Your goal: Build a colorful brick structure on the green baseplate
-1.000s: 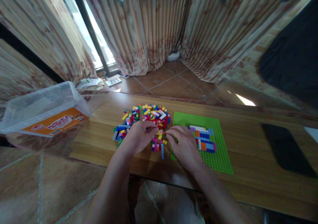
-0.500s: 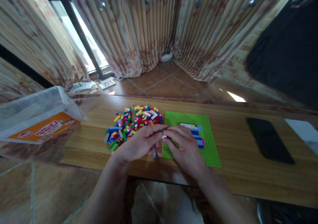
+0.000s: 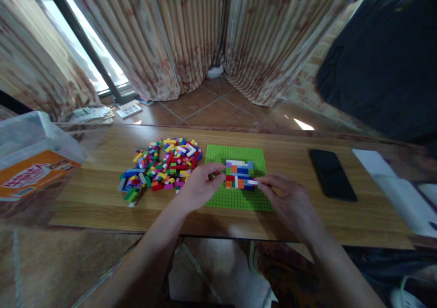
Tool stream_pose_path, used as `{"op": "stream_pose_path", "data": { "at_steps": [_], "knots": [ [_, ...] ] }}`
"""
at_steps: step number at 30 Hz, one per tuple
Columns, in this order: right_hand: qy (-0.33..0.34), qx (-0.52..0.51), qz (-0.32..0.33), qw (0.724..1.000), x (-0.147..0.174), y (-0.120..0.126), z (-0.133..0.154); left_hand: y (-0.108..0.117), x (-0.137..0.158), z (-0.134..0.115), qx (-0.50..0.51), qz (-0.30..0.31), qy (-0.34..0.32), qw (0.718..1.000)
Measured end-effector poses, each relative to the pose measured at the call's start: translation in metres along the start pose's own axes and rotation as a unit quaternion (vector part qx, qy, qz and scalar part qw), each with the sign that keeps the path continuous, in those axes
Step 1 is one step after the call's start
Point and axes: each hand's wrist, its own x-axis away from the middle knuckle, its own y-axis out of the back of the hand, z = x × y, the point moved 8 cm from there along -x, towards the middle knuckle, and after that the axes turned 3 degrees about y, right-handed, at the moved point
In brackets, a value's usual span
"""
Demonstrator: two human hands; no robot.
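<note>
A multicoloured block of toy bricks (image 3: 235,169) is built up on the green baseplate (image 3: 218,198). My right hand (image 3: 288,194) pinches a thin white brick (image 3: 252,182) between thumb and forefinger, over the lower right part of the block. I cannot tell whether the white brick touches the bricks under it. At the block's left side, my left hand (image 3: 201,185) is held with thumb and forefinger apart and nothing between them. Its fingertips are close to the block's left edge.
Left of the baseplate lies a loose pile of coloured bricks (image 3: 172,166). A clear plastic tub (image 3: 30,135) with an orange label stands at the far left. On the right of the wooden table (image 3: 92,185) are a black phone (image 3: 332,175) and white paper (image 3: 372,162).
My hands, together over the baseplate's left edge before, have parted. My right hand moved right with the white brick, and the block shows between the hands. The whole view has shifted.
</note>
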Motion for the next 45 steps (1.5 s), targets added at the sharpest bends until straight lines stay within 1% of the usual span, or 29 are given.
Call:
{"op": "stream_pose_path", "data": {
  "at_steps": [3,5,7,10,13,17,22,27,30,33,39,43,45],
  "knots": [
    [-0.022,-0.021,0.022,0.999,0.003,-0.001,-0.009,-0.001,-0.003,-0.006,-0.104,-0.055,-0.022,0.993],
    [-0.032,-0.033,0.04,0.998,0.004,-0.006,-0.012,0.001,-0.004,-0.009,-0.15,-0.084,-0.027,0.985],
    [-0.039,-0.034,0.05,0.997,0.003,-0.011,-0.012,0.001,-0.005,-0.012,-0.18,-0.098,-0.036,0.978],
    [-0.05,-0.03,0.05,0.997,0.002,-0.016,-0.01,-0.004,-0.006,-0.015,-0.207,-0.094,-0.052,0.972],
    [-0.067,-0.021,0.042,0.997,0.001,-0.018,-0.011,-0.011,-0.006,-0.016,-0.218,-0.089,-0.065,0.97],
    [-0.098,-0.026,0.048,0.994,0.003,-0.021,-0.014,-0.021,-0.004,-0.019,-0.228,-0.099,-0.075,0.966],
    [-0.137,-0.057,0.039,0.988,0.005,-0.022,-0.02,-0.032,-0.002,-0.021,-0.234,-0.128,-0.051,0.962],
    [-0.19,-0.116,0.024,0.975,0.007,-0.024,-0.029,-0.034,-0.005,-0.019,-0.235,-0.152,-0.031,0.96],
    [-0.207,-0.131,0.03,0.969,0.006,-0.026,-0.032,-0.035,-0.007,-0.017,-0.245,-0.158,-0.019,0.956],
    [-0.212,-0.124,0.049,0.968,0.004,-0.028,-0.034,-0.037,-0.008,-0.016,-0.249,-0.158,-0.017,0.955],
    [-0.202,-0.106,0.074,0.971,0.0,-0.028,-0.034,-0.036,-0.007,-0.015,-0.244,-0.166,-0.007,0.956],
    [-0.18,-0.127,0.11,0.969,0.0,-0.028,-0.037,-0.031,-0.006,-0.012,-0.244,-0.148,-0.012,0.958],
    [-0.184,-0.154,0.1,0.966,-0.001,-0.025,-0.041,-0.027,-0.008,-0.008,-0.228,-0.129,-0.017,0.965]
  ]
}}
